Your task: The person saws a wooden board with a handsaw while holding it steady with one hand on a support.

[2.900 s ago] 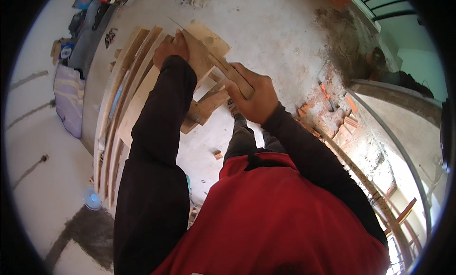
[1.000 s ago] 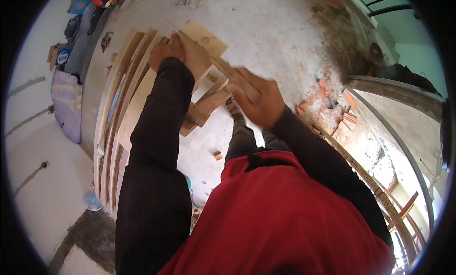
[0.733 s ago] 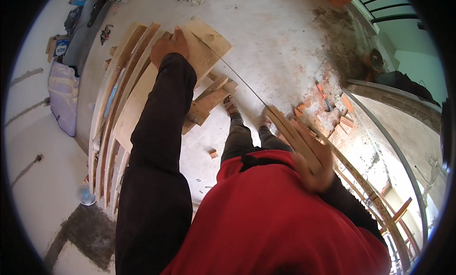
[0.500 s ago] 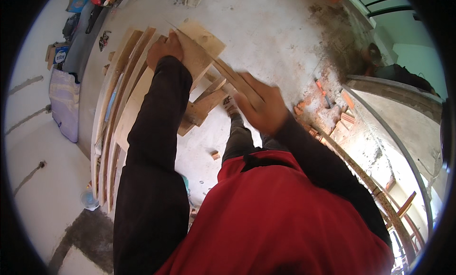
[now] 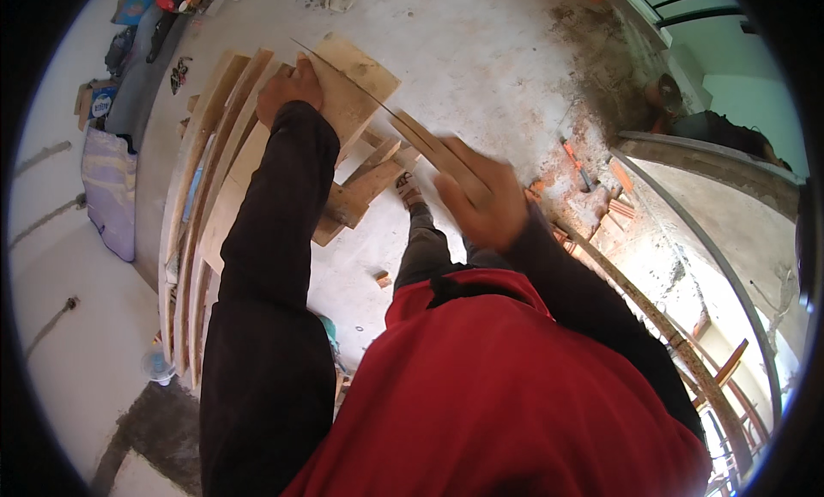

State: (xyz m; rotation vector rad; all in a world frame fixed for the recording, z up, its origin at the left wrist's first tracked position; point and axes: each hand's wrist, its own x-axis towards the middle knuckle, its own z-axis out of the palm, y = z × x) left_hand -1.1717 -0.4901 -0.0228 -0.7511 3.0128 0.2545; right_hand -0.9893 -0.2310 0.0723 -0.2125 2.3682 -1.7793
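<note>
My left hand (image 5: 287, 89) is closed on a pale plywood board (image 5: 365, 76) at the upper left, its thumb raised along the cut. My right hand (image 5: 481, 196) is wrapped round the long wooden handle (image 5: 429, 145) of a saw, slightly blurred, below and right of the board. The saw's thin blade (image 5: 339, 72) runs diagonally across the board beside my left thumb. Several long timber planks (image 5: 202, 162) are stacked under and left of my left arm, with short offcuts (image 5: 378, 171) beneath the board.
My legs (image 5: 421, 239) stand on the dusty concrete floor (image 5: 481, 59). An orange-handled tool (image 5: 575, 158) and broken bricks (image 5: 621, 209) lie to the right, near a curved ledge (image 5: 704, 158) and railing. A purple sheet (image 5: 107, 196) and bags (image 5: 129, 8) line the left wall; a plastic tub (image 5: 157, 368) sits below.
My right hand with the saw swung down-right 0.7 seconds ago, returned up-left, and is now drawn slightly right again. My left hand keeps its grip on the board.
</note>
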